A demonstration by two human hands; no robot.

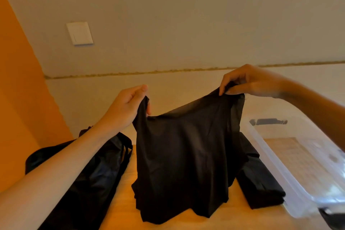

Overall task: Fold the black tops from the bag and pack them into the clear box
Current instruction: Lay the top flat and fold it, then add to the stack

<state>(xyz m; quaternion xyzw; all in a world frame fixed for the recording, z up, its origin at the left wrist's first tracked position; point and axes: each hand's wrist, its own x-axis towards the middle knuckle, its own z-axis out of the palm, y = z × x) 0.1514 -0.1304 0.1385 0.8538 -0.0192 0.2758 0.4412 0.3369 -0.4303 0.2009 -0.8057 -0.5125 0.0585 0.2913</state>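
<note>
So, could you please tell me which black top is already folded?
The folded top lying on the table beside the clear box; the hanging top is unfolded, pinched by the left hand and right hand.

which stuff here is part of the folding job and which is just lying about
Job: black top, held up by left hand and right hand; black bag; folded top; clear box.
Just there: wall switch; orange panel.
</note>
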